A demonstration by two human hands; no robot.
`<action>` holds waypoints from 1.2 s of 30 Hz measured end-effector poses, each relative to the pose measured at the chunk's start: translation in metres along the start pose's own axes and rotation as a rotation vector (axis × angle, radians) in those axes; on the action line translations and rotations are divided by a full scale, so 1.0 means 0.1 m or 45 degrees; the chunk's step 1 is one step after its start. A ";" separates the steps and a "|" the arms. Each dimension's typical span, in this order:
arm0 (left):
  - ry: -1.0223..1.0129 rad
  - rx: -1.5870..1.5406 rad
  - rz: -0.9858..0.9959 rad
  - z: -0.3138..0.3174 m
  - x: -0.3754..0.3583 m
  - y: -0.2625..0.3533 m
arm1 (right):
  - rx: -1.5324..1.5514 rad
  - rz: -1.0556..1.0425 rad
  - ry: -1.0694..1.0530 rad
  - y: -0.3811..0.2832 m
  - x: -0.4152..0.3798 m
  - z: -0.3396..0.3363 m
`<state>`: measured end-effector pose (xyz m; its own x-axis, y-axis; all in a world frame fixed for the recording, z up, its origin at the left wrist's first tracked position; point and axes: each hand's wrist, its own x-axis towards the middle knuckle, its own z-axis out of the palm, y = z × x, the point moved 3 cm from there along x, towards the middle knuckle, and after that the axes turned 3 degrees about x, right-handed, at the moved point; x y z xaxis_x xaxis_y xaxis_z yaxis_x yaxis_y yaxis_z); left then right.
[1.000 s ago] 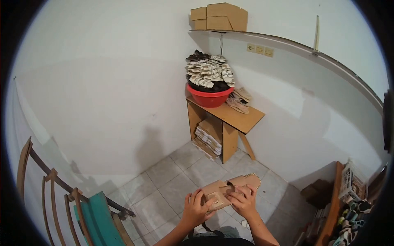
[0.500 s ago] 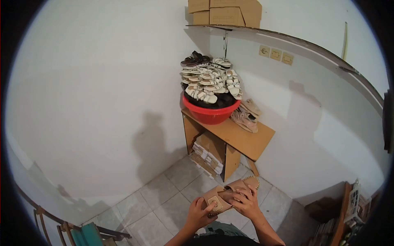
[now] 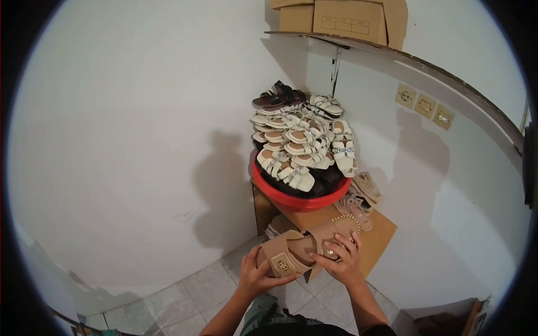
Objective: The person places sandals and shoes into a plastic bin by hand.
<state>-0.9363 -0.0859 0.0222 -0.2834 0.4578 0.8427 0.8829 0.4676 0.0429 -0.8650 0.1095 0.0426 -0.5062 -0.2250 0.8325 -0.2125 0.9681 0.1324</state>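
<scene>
Two tan sandals (image 3: 298,245) with beaded edges are held out in front of me, above the floor and near the table's edge. My left hand (image 3: 259,274) grips the sandal on the left, beside its square emblem. Around the sandal on the right, my right hand (image 3: 341,259) has its fingers over the strap. Beyond them, a red basket (image 3: 302,203) on the wooden table (image 3: 381,235) is heaped with white sandals (image 3: 300,137). Dark sandals (image 3: 278,96) lie on top at the back.
More light shoes (image 3: 367,190) sit on the table right of the basket. Cardboard boxes (image 3: 350,21) stand on a wall shelf (image 3: 437,64) above. A wooden rack edge (image 3: 473,319) shows at lower right, and a chair-like frame (image 3: 73,320) at lower left.
The basket and table appear larger and closer. Both hands have moved up in view with the sandals, which now overlap the table's front part.
</scene>
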 end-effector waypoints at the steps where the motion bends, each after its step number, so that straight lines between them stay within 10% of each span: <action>1: 0.015 -0.120 -0.179 0.07 0.15 -0.14 | -0.001 -0.011 0.031 0.09 0.09 0.13; 14: 0.146 -0.262 0.311 1.37 2.14 -2.30 | 0.066 0.090 0.034 1.68 2.12 1.86; 36: -0.108 0.072 0.034 2.71 3.16 -3.45 | -1.036 0.442 0.346 3.24 3.17 2.79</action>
<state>-1.4321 0.1025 0.1279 -0.2930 0.5320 0.7944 0.8686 0.4955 -0.0115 -1.3275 0.3208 0.1998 -0.1965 0.0262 0.9802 0.6193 0.7784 0.1033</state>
